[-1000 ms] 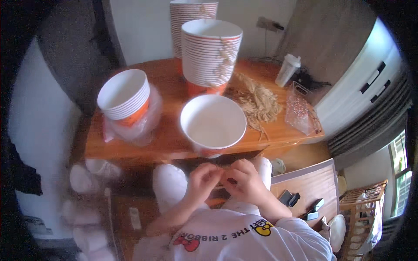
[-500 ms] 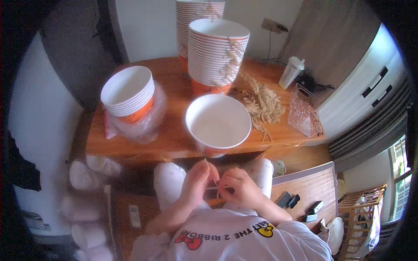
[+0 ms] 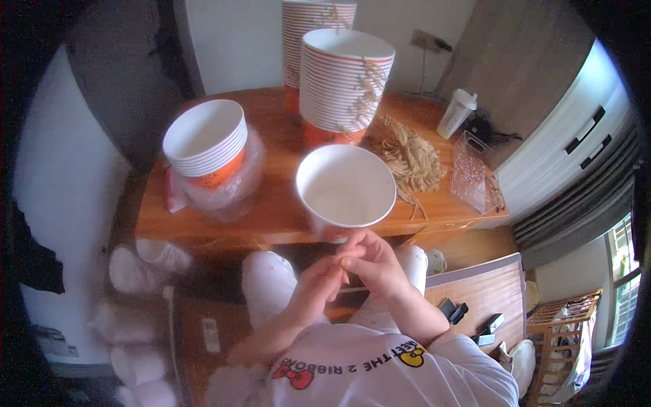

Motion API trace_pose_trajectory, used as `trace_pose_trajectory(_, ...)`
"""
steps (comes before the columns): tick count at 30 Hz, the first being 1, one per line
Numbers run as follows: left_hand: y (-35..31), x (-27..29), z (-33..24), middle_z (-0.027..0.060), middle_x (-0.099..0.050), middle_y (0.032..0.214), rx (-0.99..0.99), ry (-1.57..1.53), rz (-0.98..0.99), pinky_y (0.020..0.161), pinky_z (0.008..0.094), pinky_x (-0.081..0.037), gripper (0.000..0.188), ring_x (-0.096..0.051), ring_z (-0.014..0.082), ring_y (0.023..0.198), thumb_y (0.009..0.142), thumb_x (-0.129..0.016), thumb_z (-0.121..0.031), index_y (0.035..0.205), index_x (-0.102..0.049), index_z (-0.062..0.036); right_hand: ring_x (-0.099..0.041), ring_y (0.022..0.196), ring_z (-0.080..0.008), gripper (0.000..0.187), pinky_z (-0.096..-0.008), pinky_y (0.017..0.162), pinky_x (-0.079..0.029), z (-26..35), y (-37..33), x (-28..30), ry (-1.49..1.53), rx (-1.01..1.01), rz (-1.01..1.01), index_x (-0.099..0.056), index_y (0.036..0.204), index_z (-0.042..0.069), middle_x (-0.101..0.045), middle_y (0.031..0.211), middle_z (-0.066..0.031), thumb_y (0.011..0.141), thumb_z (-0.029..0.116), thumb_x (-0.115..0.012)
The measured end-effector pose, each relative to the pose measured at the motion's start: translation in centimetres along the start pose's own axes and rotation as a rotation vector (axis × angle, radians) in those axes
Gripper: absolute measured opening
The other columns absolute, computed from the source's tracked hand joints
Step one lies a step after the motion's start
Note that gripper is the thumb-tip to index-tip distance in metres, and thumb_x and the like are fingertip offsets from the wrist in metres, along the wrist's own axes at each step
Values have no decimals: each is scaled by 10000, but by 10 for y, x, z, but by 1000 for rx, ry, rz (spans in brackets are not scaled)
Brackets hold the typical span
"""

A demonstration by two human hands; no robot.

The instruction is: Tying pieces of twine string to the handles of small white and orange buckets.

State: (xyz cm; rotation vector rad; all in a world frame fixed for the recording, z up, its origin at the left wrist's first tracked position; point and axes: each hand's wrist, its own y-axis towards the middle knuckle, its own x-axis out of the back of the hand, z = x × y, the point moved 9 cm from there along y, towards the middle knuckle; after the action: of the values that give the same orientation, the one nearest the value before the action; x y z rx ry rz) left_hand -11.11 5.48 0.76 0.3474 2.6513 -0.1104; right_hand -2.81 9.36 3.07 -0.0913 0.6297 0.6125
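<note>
My left hand (image 3: 317, 285) and my right hand (image 3: 371, 263) meet over my lap, just in front of the table edge. Both have their fingertips pinched together; whatever lies between them is too small to make out. Directly beyond them a white paper bucket (image 3: 346, 186) stands at the table's front edge, its open top facing me. Behind it rises a tall stack of nested paper buckets (image 3: 342, 85) with orange bases, tan twisted cords hanging down its right side. A loose heap of tan cord (image 3: 413, 163) lies to the right of the bucket.
At the left of the wooden table (image 3: 271, 217), a shorter bucket stack (image 3: 207, 146) sits in a clear plastic bag (image 3: 234, 193). Another tall stack (image 3: 317, 37) stands at the back. A lidded cup (image 3: 458, 112) and a clear tray (image 3: 472, 180) are at the right.
My right hand has moved forward and up, close below the bucket. My left hand has shifted slightly right, and the fingertips of both now touch. The view has shifted a little.
</note>
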Motion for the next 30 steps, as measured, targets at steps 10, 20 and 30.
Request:
trace_pose_trajectory(10, -15, 2, -38, -41, -507, 659, -324, 369, 10, 519, 213, -320, 245, -402, 35, 577, 988, -510, -245, 885, -613, -48, -687, 741, -176, 396, -283, 679, -564, 30, -8, -19, -241, 109, -116, -425, 976, 57, -690, 780, -106, 767, -78, -732)
trace_pose_trajectory(20, -12, 37, -76, -7, -551, 625, -396, 633, -290, 501, 248, -335, 192, -450, 72, 531, 916, -549, -156, 775, -612, -43, -564, 967, -250, 293, -425, 816, -389, 78, 33, -78, -1839, 641, -272, -610, 1020, 132, -647, 895, -26, 759, 211, -716)
trace_pose_trajectory(30, 0, 41, -66, 68, -575, 654, -454, 808, -225, 509, 288, -382, 148, -527, 154, 547, 907, -578, -129, 800, -601, -29, -590, 972, -202, 243, -418, 882, -358, 104, -6, -30, -2072, 416, -286, -676, 988, 171, -680, 903, -9, 774, 63, -639)
